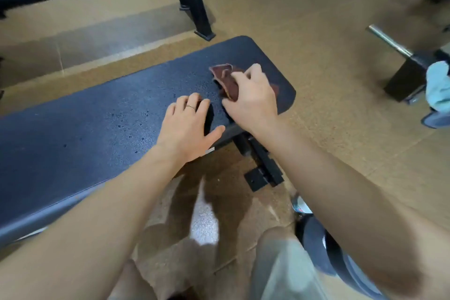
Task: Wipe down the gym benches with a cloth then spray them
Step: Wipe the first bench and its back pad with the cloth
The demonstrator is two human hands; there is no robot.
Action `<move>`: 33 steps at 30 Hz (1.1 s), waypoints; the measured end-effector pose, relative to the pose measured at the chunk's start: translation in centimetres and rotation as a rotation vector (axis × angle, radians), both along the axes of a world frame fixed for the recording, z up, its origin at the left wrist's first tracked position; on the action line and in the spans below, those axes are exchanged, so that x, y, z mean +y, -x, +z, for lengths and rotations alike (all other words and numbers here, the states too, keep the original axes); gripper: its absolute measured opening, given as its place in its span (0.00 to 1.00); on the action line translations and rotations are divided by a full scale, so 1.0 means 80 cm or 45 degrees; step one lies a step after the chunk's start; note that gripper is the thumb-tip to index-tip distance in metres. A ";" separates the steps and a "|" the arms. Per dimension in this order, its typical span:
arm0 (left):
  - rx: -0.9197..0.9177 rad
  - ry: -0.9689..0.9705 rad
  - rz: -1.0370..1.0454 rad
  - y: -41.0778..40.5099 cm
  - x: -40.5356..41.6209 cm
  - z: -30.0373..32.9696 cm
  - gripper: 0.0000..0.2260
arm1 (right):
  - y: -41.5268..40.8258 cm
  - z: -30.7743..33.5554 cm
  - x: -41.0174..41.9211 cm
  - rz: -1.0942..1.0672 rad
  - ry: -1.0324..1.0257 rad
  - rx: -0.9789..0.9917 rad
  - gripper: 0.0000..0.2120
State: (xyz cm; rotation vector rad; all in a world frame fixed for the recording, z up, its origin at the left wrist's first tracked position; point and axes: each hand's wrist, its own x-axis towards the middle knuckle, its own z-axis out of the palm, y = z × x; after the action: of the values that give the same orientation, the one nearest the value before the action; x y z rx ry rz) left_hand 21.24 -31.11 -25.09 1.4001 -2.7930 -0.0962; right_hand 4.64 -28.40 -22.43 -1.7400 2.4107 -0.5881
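1. The counter [97, 114] you are wiping is a padded gym bench: heavy and firm, with droplets on its grainy top.
2. Your left hand [187, 126] rests flat on it, fingers spread.
3. Your right hand [250, 97] grips the maroon cloth [222, 75] near the counter's end; the cloth is soft and light, so keep it bunched.

L hand [188, 126] flat, fingers spread (ring on one); R hand [250, 100] curled, gripping.
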 end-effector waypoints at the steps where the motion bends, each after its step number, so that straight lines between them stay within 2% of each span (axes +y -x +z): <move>1: 0.046 0.060 -0.003 -0.001 -0.001 -0.012 0.30 | -0.003 -0.020 0.000 0.045 -0.109 0.116 0.21; 2: 0.098 0.130 -0.002 -0.001 -0.002 -0.020 0.29 | -0.007 -0.032 0.006 0.074 -0.155 0.237 0.25; 4: 0.168 0.220 -0.001 -0.002 -0.002 -0.029 0.27 | -0.011 -0.047 0.018 0.114 -0.086 0.370 0.32; 6: 0.211 0.239 0.013 -0.002 0.001 -0.029 0.26 | -0.010 -0.053 0.030 0.183 -0.011 0.369 0.35; 8: 0.212 0.214 0.010 -0.003 0.003 -0.025 0.26 | -0.006 -0.052 0.033 0.247 -0.090 0.294 0.37; 11: 0.209 0.161 0.005 -0.006 0.006 -0.021 0.27 | -0.002 -0.048 0.032 0.305 -0.154 0.303 0.33; 14: 0.248 0.143 0.008 -0.005 0.003 -0.020 0.28 | 0.005 -0.055 0.030 0.306 0.028 0.422 0.26; 17: 0.258 0.183 0.016 -0.004 0.003 -0.026 0.28 | 0.009 -0.068 0.011 0.267 0.133 0.423 0.23; 18: 0.260 0.186 0.022 -0.003 0.002 -0.025 0.29 | 0.011 -0.067 -0.001 0.269 0.115 0.408 0.24; 22: 0.214 0.170 0.040 -0.001 -0.001 -0.020 0.31 | 0.041 -0.049 -0.073 0.362 -0.239 0.422 0.27; 27: 0.242 0.203 0.050 0.000 -0.001 -0.025 0.31 | 0.059 -0.049 -0.145 0.356 -0.291 0.431 0.26; 30: 0.288 0.206 0.044 -0.001 -0.001 -0.028 0.31 | 0.052 -0.048 -0.113 0.403 -0.242 0.373 0.26; 33: 0.269 0.203 0.051 0.000 -0.001 -0.026 0.30 | 0.048 -0.042 -0.021 0.543 -0.178 0.300 0.28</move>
State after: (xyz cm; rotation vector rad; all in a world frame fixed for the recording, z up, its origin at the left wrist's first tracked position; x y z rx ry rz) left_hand 21.26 -31.16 -27.17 1.3238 -2.5399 -0.0187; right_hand 0.79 -30.08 -25.79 -2.2684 2.0443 -0.1661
